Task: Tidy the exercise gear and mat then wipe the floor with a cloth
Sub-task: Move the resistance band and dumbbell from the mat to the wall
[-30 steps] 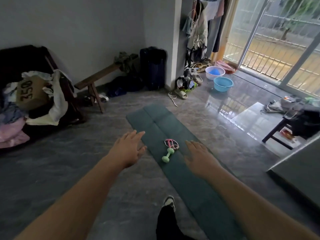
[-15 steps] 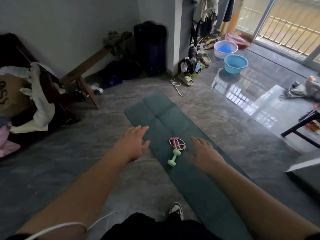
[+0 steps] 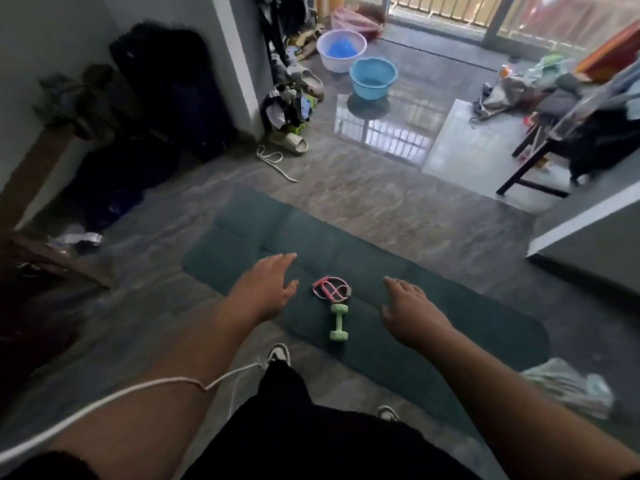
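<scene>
Left hand [image 3: 265, 289] and right hand [image 3: 410, 311] hover spread above the mat [image 3: 398, 271] – dumbbell [image 3: 338, 322] and pink band [image 3: 330, 289] between them.

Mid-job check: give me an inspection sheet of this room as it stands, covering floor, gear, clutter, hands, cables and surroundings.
Surface: grey glossy floor, reflecting the window bars.
Job's things: green mat lies unrolled; green dumbbell and pink resistance band lie on it.
Clutter: slipper, blue basin, white basin, white shoe.
Hands: left hand and right hand both open over the mat, holding nothing.
Cables: white cord across the left forearm.
Surroundings: loaded chair, dark suitcase.
</scene>
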The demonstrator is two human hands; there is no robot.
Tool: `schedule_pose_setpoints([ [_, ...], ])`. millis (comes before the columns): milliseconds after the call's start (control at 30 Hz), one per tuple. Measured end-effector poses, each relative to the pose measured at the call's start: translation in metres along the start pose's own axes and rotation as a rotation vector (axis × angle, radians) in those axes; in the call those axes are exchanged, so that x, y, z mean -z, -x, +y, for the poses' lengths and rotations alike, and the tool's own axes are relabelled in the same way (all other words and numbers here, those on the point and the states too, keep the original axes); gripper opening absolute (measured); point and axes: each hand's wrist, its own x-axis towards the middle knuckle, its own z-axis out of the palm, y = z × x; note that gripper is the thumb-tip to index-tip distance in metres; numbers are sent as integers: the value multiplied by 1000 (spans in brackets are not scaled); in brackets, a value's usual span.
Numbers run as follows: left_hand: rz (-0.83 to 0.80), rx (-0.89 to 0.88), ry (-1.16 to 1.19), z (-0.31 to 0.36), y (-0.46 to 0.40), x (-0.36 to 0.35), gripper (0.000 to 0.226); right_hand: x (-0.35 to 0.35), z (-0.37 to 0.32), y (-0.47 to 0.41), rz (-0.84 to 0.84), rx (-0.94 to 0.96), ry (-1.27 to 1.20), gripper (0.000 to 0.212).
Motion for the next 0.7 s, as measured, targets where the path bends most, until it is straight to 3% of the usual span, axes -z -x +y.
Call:
schedule_pose_setpoints([
  [167,-153,-87,-27,-46,-75,6,60,-36,-41,-50,37,-201,-197,64],
  [367,-265,-136,-15,-80,-158,-57,56,-112,-40,-123,6,-405,-416,60],
  [500,-315,-131,10,-105,-221,-146,57,-182,-8,-193,6,-475,-467,55],
  [700,-339,-208,-3,-161,-316,-340,57,-337,78,-333,-20,-521,-611,49],
])
